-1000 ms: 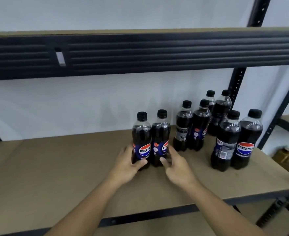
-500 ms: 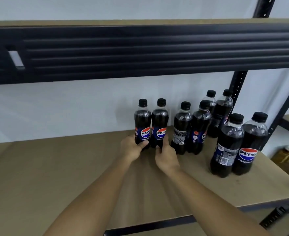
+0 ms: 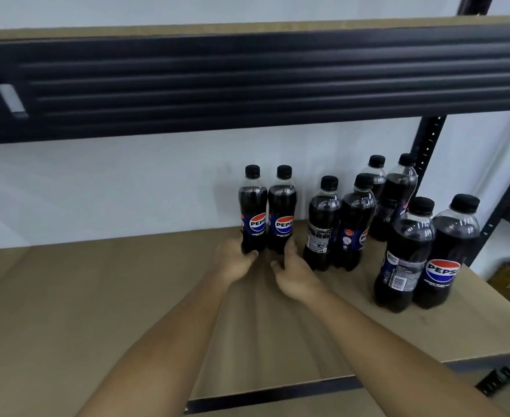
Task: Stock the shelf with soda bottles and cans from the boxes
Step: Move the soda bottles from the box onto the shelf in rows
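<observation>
Two dark Pepsi bottles with black caps stand side by side near the back of the brown shelf board (image 3: 97, 296). My left hand (image 3: 235, 260) grips the base of the left bottle (image 3: 253, 209). My right hand (image 3: 293, 272) holds the base of the right bottle (image 3: 283, 209), fingers curled round its lower right side. To their right stand several more Pepsi bottles: a middle pair (image 3: 338, 224), a rear pair (image 3: 395, 194) by the post, and a front pair (image 3: 428, 254).
A black ribbed beam of the upper shelf (image 3: 247, 85) runs overhead. A black upright post (image 3: 425, 145) stands at the back right, a white wall behind. The shelf's front edge (image 3: 278, 395) is black metal. Bare board lies to the left.
Both hands have pushed the two bottles farther back toward the wall, away from the front edge. The other bottles have not moved.
</observation>
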{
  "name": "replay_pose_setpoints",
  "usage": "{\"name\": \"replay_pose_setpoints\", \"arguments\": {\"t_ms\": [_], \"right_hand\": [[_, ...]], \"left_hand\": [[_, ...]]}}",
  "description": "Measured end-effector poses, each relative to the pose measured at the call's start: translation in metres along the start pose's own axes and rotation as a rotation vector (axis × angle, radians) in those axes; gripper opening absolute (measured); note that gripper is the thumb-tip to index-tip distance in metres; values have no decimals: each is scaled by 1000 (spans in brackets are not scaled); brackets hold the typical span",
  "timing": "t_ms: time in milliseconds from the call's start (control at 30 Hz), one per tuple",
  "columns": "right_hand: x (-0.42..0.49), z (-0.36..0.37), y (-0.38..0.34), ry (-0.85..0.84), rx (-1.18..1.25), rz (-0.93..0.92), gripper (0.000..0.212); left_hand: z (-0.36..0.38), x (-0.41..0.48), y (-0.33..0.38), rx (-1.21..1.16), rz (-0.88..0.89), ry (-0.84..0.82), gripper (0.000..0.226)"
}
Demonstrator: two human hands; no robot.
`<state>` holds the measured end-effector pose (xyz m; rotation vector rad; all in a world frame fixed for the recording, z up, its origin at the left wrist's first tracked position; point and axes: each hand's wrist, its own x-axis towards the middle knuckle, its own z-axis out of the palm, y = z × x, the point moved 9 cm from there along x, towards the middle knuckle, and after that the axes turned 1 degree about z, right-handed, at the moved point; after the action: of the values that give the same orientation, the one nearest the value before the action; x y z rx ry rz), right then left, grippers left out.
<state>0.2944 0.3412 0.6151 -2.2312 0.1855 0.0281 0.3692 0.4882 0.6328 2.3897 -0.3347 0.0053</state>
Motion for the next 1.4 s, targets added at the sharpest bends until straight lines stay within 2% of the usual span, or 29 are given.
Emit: {"name": "replay_pose_setpoints", "arguments": {"t_ms": [100,233,367,467,767,967,1167,1400], "right_hand": [[-15,6,3,-5,-67,-30,79],[-46,12,2,19,-150,-82,59],[-78,28,-4,-22,-245,-123,55],[-104,45,-10,-42,-333,-150,58],[-214,90,-35,112,-507,-246,51],[-290,118,-42,148,-408,-206,52],[-366,173,-1,43,-449,-93,52],[-430,254,88,-226,-452,49,48]], "left_hand": [[5,-18,-2,81,30,-41,66],[16,-44,-23,176,43,-130,75],[9,-85,-21,382,162,-131,60],[4,-118,-20,392,226,-156,52],[-16,-232,-28,383,366,-237,52],[-37,-313,-45,355,472,-257,56],[-15,-391,-99,273,403,-350,57],[61,-478,-197,249,157,-574,55]]}}
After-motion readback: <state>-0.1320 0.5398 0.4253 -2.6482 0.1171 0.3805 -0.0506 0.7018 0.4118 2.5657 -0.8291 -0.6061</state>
